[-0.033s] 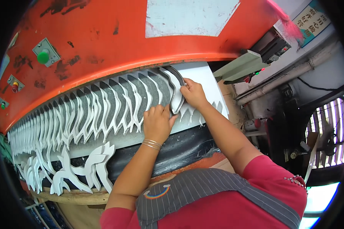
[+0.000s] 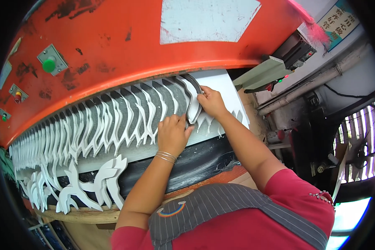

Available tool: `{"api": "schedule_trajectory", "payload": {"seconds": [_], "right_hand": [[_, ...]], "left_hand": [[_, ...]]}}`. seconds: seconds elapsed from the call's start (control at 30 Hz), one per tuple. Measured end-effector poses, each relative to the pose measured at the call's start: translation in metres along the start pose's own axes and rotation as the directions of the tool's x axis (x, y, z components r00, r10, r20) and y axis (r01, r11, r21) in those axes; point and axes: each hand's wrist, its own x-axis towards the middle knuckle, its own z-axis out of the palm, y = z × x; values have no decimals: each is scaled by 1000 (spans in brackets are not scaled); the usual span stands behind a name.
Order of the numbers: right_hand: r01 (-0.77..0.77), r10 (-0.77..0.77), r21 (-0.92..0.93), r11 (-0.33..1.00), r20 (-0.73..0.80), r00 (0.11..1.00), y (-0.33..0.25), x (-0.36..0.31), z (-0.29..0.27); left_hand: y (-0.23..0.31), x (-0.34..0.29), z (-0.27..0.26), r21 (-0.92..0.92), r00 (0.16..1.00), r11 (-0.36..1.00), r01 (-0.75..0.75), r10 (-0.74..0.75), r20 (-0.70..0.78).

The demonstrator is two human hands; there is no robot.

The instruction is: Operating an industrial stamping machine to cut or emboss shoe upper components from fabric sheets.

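A curved, dark metal cutting die point(image 2: 199, 109) stands on the white sheet material point(image 2: 214, 81) at the right end of the cutting board point(image 2: 125, 98). My right hand point(image 2: 211, 101) grips the die's right edge, thumb on top and fingers curled around. My left hand point(image 2: 173, 132) rests beside the die's near tip, fingers bent and pressed together, thumb and forefinger at the tip. Whether they pinch it is hidden. Left of the die, thin wavy white strips point(image 2: 112, 121) of leftover sheet stand in a long row, with cut-through gaps between them.
Cut white curved pieces point(image 2: 108, 179) lie piled at the near left edge. Above the board hangs the orange press point(image 2: 125, 41), with a green button point(image 2: 49, 65) and a red one point(image 2: 18, 98) at left. A grey-green metal arm point(image 2: 264, 73) juts out at right.
The view has shifted very slightly. Both hands and the cutting die keep the same places relative to each other.
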Motion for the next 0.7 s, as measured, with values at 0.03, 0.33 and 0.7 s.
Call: {"api": "schedule_trajectory", "payload": {"seconds": [0.03, 0.33, 0.7], "right_hand": [[-92, 92, 4, 996, 26, 995, -3, 0, -1], [205, -212, 69, 976, 133, 968, -117, -19, 39], [709, -713, -79, 701, -60, 698, -335, 6, 166]], "left_hand": [[-7, -4, -7, 10, 1000, 1000, -10, 10, -8], [-275, -48, -233, -391, 491, 871, 298, -491, -720], [-467, -193, -513, -197, 377, 842, 503, -419, -826]]}}
